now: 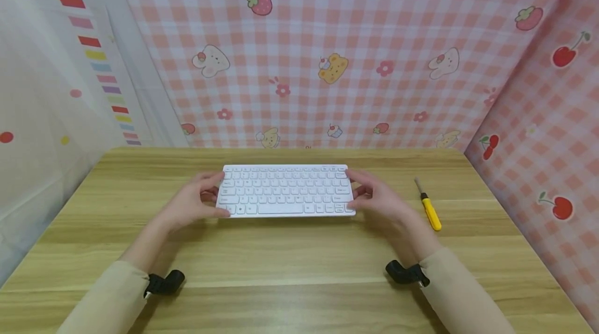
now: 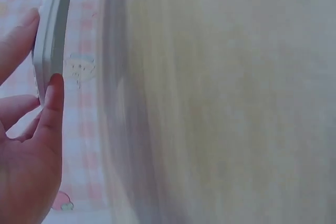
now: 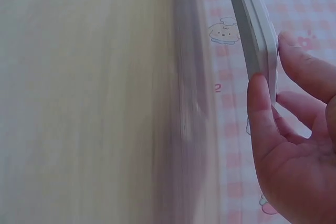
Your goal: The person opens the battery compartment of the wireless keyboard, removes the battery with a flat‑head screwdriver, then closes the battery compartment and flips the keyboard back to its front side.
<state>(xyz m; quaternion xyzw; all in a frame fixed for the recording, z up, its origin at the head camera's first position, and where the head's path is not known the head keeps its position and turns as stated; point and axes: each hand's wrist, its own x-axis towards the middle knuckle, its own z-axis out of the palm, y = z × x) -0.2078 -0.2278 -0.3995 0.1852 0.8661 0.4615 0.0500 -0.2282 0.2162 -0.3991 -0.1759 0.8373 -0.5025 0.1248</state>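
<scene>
A white computer keyboard [image 1: 287,191] is in the middle of the head view, its keys facing up and its space bar toward the person. My left hand [image 1: 189,201] grips its left end, and my right hand [image 1: 376,197] grips the right end. Both wrist views show the thin side of the keyboard [image 2: 50,40] pinched between thumb and fingers, apart from the tabletop. In the right wrist view, fingers of the right hand [image 3: 294,150] lie on both faces of the keyboard [image 3: 254,30]. Part of each hand's fingers is hidden.
A screwdriver [image 1: 430,212] with a yellow handle lies on the wooden table [image 1: 290,282], right of the right hand. Behind the table hangs a pink checked cloth [image 1: 299,27], with more cloth at both sides. Black wrist mounts [image 1: 166,283] sit on both forearms.
</scene>
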